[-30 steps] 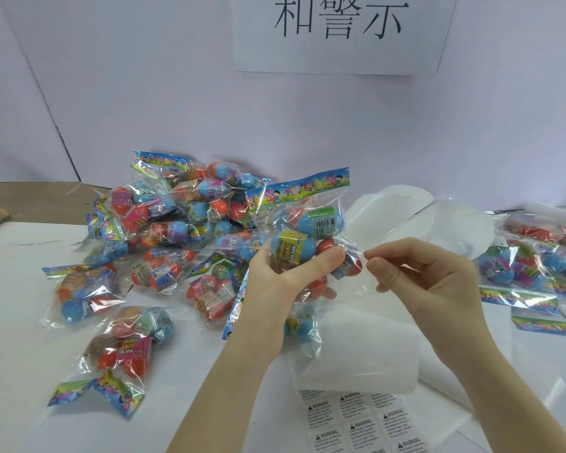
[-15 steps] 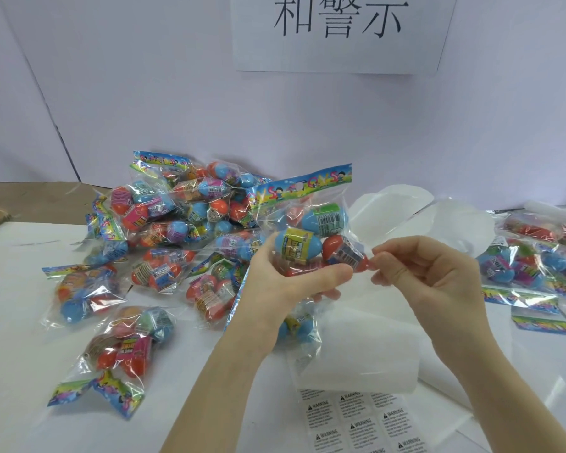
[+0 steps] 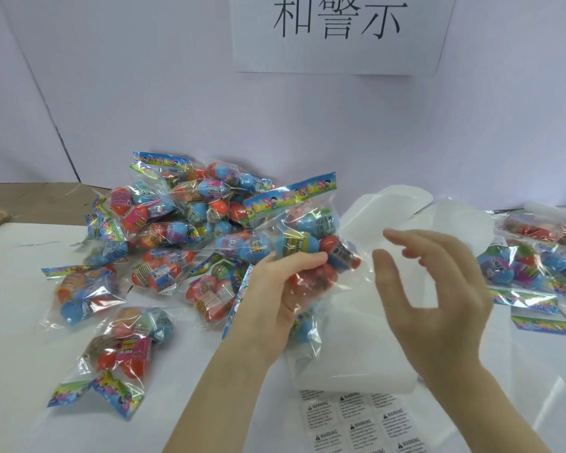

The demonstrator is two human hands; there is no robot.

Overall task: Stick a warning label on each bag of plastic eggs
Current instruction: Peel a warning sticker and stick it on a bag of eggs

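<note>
My left hand (image 3: 276, 289) grips a clear bag of plastic eggs (image 3: 311, 237) with a colourful header strip, held up above the table. Blue, yellow-banded and red eggs show through it. My right hand (image 3: 435, 289) hovers just right of the bag with fingers spread and nothing in it, slightly blurred. A sheet of white warning labels (image 3: 356, 423) lies flat on the table below my hands. I cannot tell whether a label sits on the held bag.
A heap of egg bags (image 3: 177, 223) covers the table's left and middle. More bags (image 3: 536, 266) lie at the right edge. Peeled white backing sheets (image 3: 406, 220) curl behind my hands. A paper sign (image 3: 340, 31) hangs on the back wall.
My right hand was pinching at the bag's right edge; it has now let go, opened its fingers and drawn back to the right. The left hand keeps holding the bag.
</note>
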